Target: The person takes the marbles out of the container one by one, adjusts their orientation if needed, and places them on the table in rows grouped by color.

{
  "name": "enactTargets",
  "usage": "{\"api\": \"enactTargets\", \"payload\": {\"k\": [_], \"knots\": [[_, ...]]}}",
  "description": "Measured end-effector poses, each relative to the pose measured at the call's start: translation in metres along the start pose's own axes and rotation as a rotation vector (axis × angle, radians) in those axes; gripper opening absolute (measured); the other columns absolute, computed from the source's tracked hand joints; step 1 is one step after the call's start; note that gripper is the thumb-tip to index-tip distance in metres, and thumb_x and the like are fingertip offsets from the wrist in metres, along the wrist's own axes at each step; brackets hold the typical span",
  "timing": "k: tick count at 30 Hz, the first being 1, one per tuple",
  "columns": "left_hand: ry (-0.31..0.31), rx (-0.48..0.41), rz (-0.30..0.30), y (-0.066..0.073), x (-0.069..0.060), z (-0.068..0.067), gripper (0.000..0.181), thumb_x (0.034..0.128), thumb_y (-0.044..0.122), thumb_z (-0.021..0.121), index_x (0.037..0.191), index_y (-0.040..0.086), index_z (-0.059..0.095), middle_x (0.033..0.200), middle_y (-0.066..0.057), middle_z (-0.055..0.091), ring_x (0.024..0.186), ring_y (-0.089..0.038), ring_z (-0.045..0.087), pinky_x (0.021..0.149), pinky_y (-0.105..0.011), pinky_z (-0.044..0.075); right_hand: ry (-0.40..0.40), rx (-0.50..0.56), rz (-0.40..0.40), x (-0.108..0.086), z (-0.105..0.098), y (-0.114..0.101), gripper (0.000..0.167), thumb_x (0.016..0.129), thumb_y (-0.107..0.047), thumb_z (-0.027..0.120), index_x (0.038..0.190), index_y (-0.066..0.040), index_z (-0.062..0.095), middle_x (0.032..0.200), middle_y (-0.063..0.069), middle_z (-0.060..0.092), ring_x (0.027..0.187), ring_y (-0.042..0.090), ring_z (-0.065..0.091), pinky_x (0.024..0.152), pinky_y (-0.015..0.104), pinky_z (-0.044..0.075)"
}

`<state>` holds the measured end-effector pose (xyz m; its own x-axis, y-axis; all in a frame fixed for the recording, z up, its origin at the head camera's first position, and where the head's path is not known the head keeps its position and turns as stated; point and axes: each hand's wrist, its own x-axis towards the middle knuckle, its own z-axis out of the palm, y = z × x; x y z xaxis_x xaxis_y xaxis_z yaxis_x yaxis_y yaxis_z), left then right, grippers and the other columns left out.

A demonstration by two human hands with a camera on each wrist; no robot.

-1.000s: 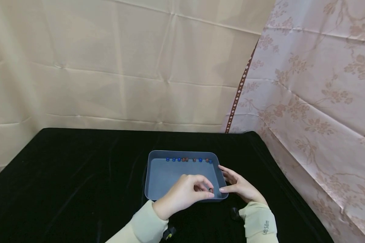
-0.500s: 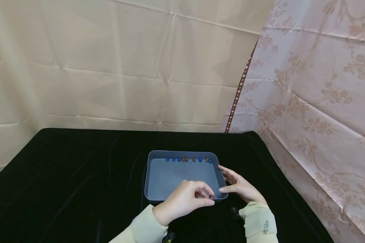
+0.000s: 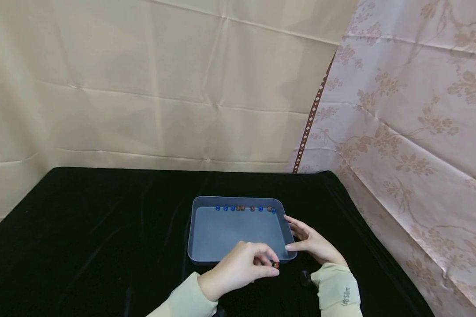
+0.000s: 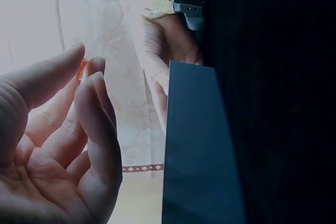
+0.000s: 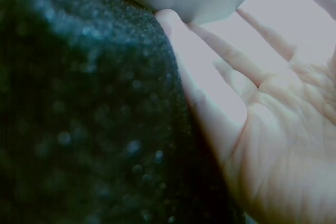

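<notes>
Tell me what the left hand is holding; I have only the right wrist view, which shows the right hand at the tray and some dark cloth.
Observer: In the head view, the left hand pinches one reddish bead.
Operator: Count the others in the tray.
Observer: Nine loose beads show, blue and reddish-brown, in an uneven row along the far wall.
Operator: Tell me which end of the tray the right hand is at.
Observer: The right end, as the head view shows it.
</notes>
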<state>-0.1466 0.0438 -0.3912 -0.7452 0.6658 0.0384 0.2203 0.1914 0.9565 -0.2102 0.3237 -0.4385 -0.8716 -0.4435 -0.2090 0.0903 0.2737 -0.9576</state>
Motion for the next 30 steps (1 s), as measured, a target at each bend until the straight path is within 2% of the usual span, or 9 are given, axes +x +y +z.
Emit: {"api": "enactTargets", "payload": {"k": [2, 11, 21, 30], "knots": [[-0.009, -0.012, -0.003, -0.001, -0.001, 0.000, 0.013, 0.0912, 0.018, 0.071, 0.103, 0.013, 0.071, 0.086, 0.003, 0.075, 0.067, -0.022, 0.066, 0.053, -0.020, 0.050, 0.001, 0.001, 0.001, 0.000, 0.000, 0.000, 0.082, 0.091, -0.007, 0.064, 0.158, -0.007, 0.016, 0.160, 0.029, 0.018, 0.143, 0.051, 0.024, 0.106, 0.050, 0.045], [-0.024, -0.023, -0.017, -0.006, -0.001, 0.002, 0.015, 0.0913, 0.018, 0.071, 0.104, 0.010, 0.071, 0.088, 0.002, 0.075, 0.068, -0.020, 0.067, 0.053, -0.021, 0.050, 0.001, -0.005, -0.013, -0.002, 0.001, -0.001, 0.082, 0.091, -0.007, 0.065, 0.157, -0.004, 0.016, 0.161, 0.029, 0.018, 0.143, 0.048, 0.027, 0.104, 0.045, 0.047], [-0.028, -0.013, -0.038, -0.010, -0.003, 0.006, 0.015, 0.0904, 0.016, 0.072, 0.103, 0.008, 0.072, 0.085, 0.004, 0.075, 0.061, -0.013, 0.063, 0.050, -0.022, 0.049, 0.014, -0.019, 0.011, 0.000, 0.002, -0.003, 0.082, 0.091, -0.008, 0.066, 0.157, -0.006, 0.018, 0.162, 0.026, 0.017, 0.145, 0.048, 0.024, 0.109, 0.053, 0.040], [-0.053, 0.004, -0.075, -0.015, -0.004, 0.009, 0.014, 0.0899, 0.016, 0.073, 0.102, 0.009, 0.073, 0.083, 0.005, 0.074, 0.058, -0.011, 0.062, 0.050, -0.022, 0.048, 0.012, -0.021, 0.004, 0.000, 0.001, -0.002, 0.082, 0.091, -0.008, 0.066, 0.157, -0.006, 0.018, 0.162, 0.025, 0.019, 0.144, 0.048, 0.025, 0.108, 0.050, 0.042]]}}
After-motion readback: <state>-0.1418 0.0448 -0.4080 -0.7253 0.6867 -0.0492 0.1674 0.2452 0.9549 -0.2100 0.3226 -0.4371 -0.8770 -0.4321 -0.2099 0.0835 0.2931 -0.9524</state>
